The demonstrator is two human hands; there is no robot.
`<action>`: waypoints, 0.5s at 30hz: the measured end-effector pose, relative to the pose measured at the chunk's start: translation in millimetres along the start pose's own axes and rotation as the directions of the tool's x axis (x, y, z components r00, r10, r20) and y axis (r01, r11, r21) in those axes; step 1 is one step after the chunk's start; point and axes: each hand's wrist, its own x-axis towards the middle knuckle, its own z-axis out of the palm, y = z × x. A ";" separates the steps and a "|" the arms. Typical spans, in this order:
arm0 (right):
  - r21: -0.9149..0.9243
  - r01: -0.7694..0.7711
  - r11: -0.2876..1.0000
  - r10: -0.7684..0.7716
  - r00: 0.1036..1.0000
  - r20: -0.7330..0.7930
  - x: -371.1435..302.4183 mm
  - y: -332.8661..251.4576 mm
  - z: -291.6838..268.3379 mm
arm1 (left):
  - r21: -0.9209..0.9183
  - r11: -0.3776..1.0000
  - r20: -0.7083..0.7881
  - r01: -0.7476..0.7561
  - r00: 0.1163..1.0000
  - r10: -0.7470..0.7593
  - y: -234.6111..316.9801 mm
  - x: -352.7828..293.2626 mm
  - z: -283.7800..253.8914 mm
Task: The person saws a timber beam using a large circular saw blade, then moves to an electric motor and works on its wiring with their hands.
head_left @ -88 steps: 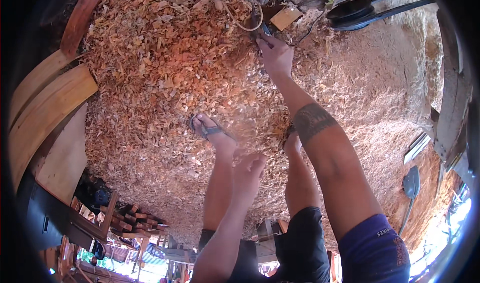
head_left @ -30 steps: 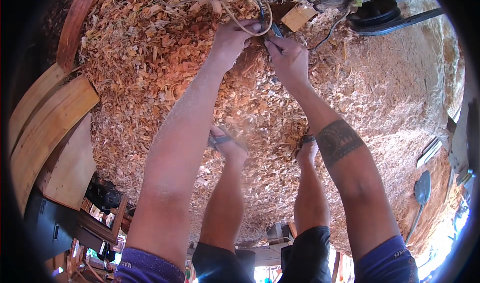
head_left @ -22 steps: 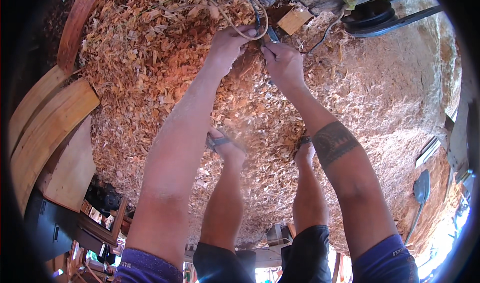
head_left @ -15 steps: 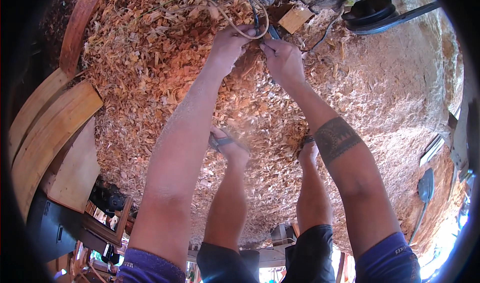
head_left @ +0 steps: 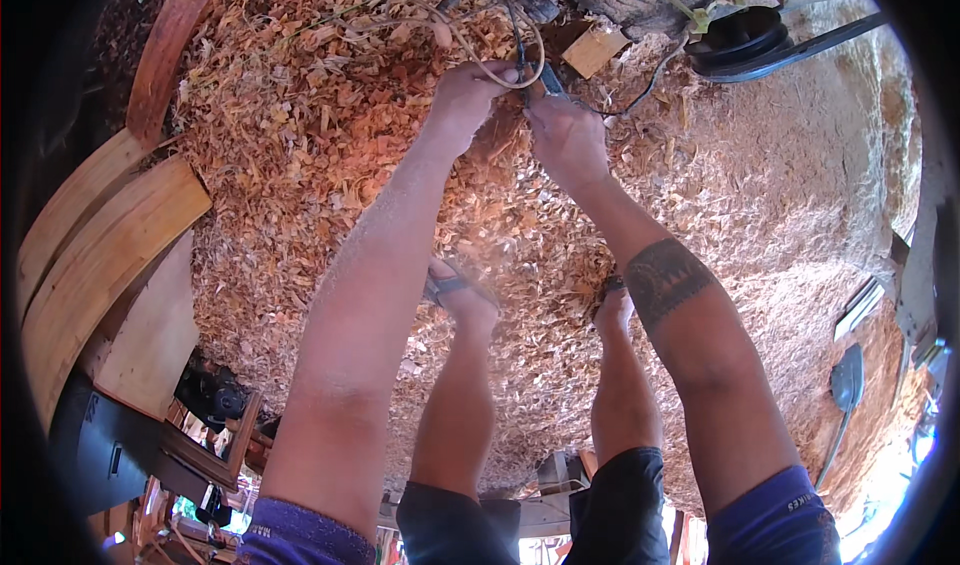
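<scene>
At the top middle, above a floor of wood shavings, my two hands work close together. The fingers of my left hand [head_left: 463, 105] are closed in a pinch on a thin cable, beside a beige cable loop [head_left: 541, 53]. My right hand [head_left: 570, 143] is closed just to the right and slightly nearer. A narrow blue-grey piece [head_left: 551, 82] shows at its fingertips; its kind is unclear, and the fingers hide most of what they grip. A dark cord [head_left: 640, 98] curves away to the right of this hand.
A wood block [head_left: 595, 52] lies beyond my right hand, with a black pulley-like wheel and belt [head_left: 740, 45] farther right. Curved planks [head_left: 110, 255] stand at the left. Wood shavings [head_left: 270, 175] cover the floor around my sandalled feet. A shovel-like tool [head_left: 847, 377] lies right.
My right hand has come slightly nearer to me and a little away from the left hand's fingertips. My left hand keeps its pinch. The whole view has shifted slightly.
</scene>
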 end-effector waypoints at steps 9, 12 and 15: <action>-0.102 -0.058 0.993 0.064 0.997 0.052 5.1 -9.8 5.1 | 0.057 0.997 -0.280 -0.045 0.958 0.060 -6.6 -60.7 -28.9; -0.155 -0.073 0.985 0.087 0.992 0.086 0.2 2.0 7.1 | 0.081 0.996 -0.178 0.034 0.984 -0.019 -15.4 -161.5 -5.4; -0.152 -0.057 0.987 0.069 0.994 0.080 -2.5 -6.0 10.8 | 0.187 0.978 0.087 0.094 0.990 -0.111 6.9 -287.7 22.7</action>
